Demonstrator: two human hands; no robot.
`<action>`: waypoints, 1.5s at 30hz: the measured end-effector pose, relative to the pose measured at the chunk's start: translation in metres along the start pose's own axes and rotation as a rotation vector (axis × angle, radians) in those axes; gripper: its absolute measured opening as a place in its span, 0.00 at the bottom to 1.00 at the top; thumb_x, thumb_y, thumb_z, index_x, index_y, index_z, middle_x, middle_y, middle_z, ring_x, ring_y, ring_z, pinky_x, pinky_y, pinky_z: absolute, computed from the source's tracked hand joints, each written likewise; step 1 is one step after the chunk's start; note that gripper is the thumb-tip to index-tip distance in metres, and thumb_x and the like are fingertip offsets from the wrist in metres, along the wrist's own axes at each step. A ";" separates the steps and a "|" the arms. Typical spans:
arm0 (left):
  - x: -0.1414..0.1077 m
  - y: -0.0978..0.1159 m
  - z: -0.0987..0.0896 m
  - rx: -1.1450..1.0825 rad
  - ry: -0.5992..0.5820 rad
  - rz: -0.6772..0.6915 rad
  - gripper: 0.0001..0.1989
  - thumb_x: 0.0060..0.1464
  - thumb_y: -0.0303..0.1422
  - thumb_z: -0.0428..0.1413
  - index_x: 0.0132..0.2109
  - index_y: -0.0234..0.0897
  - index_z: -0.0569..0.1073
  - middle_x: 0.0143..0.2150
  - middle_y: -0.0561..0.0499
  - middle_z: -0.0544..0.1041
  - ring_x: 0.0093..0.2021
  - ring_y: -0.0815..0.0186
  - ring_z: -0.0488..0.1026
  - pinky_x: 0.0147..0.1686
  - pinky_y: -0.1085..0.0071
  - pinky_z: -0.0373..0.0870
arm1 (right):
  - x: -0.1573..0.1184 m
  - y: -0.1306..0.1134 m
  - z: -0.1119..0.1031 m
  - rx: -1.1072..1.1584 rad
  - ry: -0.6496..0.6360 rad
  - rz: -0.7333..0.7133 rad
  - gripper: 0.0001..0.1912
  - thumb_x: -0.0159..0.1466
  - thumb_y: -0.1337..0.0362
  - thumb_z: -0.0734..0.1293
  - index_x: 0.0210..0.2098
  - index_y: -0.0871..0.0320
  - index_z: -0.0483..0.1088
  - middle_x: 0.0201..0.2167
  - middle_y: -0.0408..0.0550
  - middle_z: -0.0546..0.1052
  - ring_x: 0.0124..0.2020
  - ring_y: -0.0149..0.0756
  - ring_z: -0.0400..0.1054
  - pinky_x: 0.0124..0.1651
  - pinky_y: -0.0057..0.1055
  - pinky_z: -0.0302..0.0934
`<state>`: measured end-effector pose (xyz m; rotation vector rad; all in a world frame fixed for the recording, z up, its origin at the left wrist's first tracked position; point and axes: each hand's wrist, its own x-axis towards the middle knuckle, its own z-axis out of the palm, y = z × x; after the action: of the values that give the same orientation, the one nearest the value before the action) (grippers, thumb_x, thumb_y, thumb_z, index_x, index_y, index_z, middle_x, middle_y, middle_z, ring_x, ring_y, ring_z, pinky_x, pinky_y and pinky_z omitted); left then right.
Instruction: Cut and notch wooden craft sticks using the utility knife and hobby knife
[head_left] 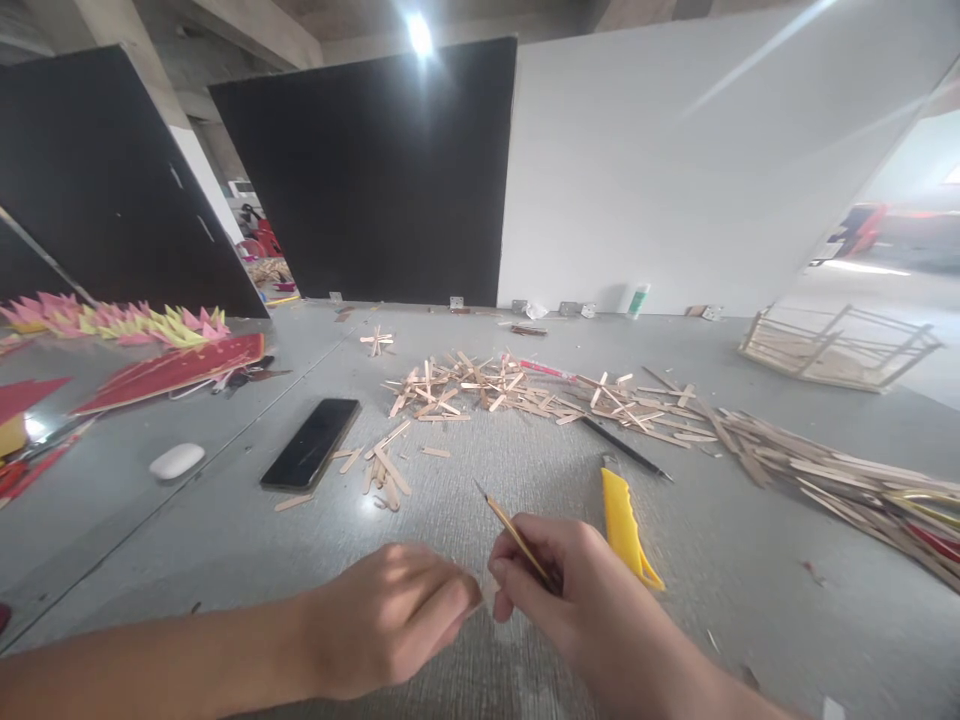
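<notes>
My right hand (570, 575) is closed round a slim pointed tool (505, 515) with a yellowish shaft and a thin dark tip; its tip points up and to the left. Close beside it, my left hand (401, 620) is closed in a pinch, the fingertips almost meeting those of the right hand. What the left fingers pinch is hidden or too small to name. A yellow utility knife (622, 520) lies just right of my right hand. Ahead of both hands are a few loose wooden craft sticks (388, 470).
A black phone (311, 443) and a white earbud case (177, 461) lie to the left. Cut sticks (487, 385) are heaped farther back, near a black pen (626, 448). Long wooden strips (817, 465) and a stick frame (840, 350) occupy the right. Upright boards (637, 170) border the table.
</notes>
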<state>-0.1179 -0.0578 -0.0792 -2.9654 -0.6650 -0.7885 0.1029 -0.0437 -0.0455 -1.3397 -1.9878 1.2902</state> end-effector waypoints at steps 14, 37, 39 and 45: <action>0.000 0.004 0.003 -0.026 0.052 -0.156 0.12 0.66 0.19 0.42 0.41 0.36 0.66 0.29 0.53 0.73 0.24 0.68 0.68 0.25 0.71 0.67 | 0.001 -0.001 -0.006 -0.058 0.011 -0.011 0.13 0.68 0.65 0.63 0.27 0.56 0.72 0.21 0.39 0.72 0.21 0.27 0.55 0.25 0.29 0.48; -0.002 0.006 -0.001 -0.429 0.016 -0.583 0.05 0.70 0.29 0.46 0.42 0.41 0.64 0.28 0.55 0.72 0.25 0.68 0.70 0.25 0.74 0.65 | 0.000 0.002 -0.016 -0.136 0.067 -0.037 0.14 0.70 0.60 0.61 0.28 0.53 0.70 0.20 0.37 0.62 0.21 0.29 0.52 0.24 0.29 0.48; -0.001 0.006 -0.002 -0.449 0.063 -0.577 0.06 0.70 0.28 0.45 0.42 0.41 0.63 0.28 0.55 0.73 0.27 0.68 0.71 0.27 0.73 0.66 | 0.000 0.002 -0.017 -0.125 0.085 -0.030 0.15 0.70 0.59 0.61 0.29 0.53 0.70 0.20 0.37 0.61 0.22 0.30 0.51 0.24 0.29 0.47; 0.002 0.015 -0.012 -0.545 0.196 -0.634 0.08 0.72 0.29 0.43 0.46 0.40 0.67 0.29 0.55 0.71 0.28 0.69 0.71 0.29 0.74 0.70 | -0.001 -0.002 -0.017 -0.027 0.118 -0.101 0.13 0.71 0.56 0.60 0.33 0.53 0.69 0.24 0.39 0.68 0.23 0.31 0.50 0.25 0.30 0.47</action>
<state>-0.1158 -0.0721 -0.0665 -3.0430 -1.6463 -1.4799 0.1148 -0.0365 -0.0352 -1.2796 -1.9721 1.1166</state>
